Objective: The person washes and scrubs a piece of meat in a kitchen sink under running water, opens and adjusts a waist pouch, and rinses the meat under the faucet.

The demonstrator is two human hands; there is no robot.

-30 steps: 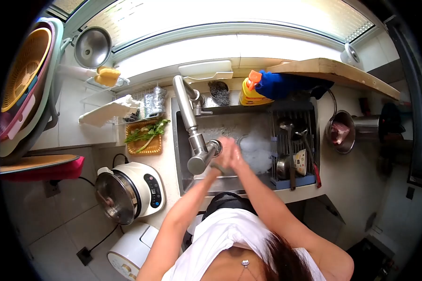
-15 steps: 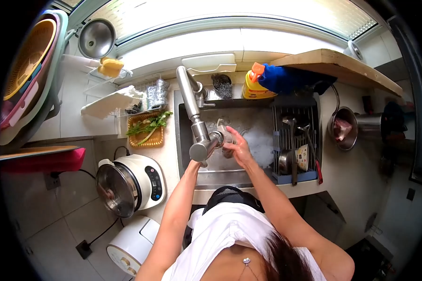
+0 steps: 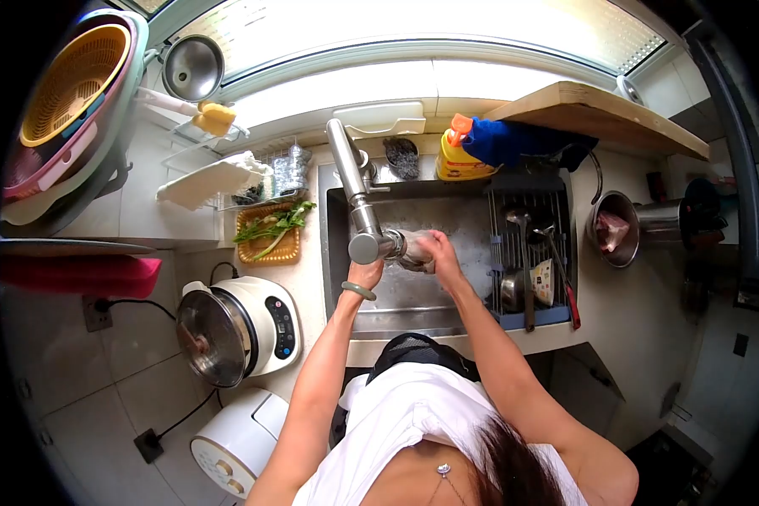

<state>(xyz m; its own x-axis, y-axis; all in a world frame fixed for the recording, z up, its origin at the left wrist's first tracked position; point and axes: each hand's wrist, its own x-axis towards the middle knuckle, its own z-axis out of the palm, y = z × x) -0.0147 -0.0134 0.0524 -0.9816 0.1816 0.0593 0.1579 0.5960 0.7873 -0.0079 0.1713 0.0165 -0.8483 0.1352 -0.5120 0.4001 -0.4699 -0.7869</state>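
Over the sink [image 3: 447, 297], my right hand [image 3: 439, 255] closes its fingers round one end of a pale greyish item [image 3: 416, 248]. It looks soft and wet, but its kind is unclear. My left hand [image 3: 366, 273] is close under the metal faucet [image 3: 365, 218], whose head hides most of its fingers; whether it also grips the item does not show. A green bangle [image 3: 358, 291] circles the left wrist.
At the sink's right stands a dish rack [image 3: 523, 319] with ladles. Behind are a yellow bottle [image 3: 457, 162], a blue cloth [image 3: 514, 145] and a wooden board [image 3: 603, 118]. Left are a basket [image 3: 285, 251] of greens and a white cooker [image 3: 261, 316]. A pot [image 3: 613, 253] holds meat.
My right hand has turned and closed more round the pale item. My left hand has moved up, bringing the bangle into view. White foam in the basin has largely gone.
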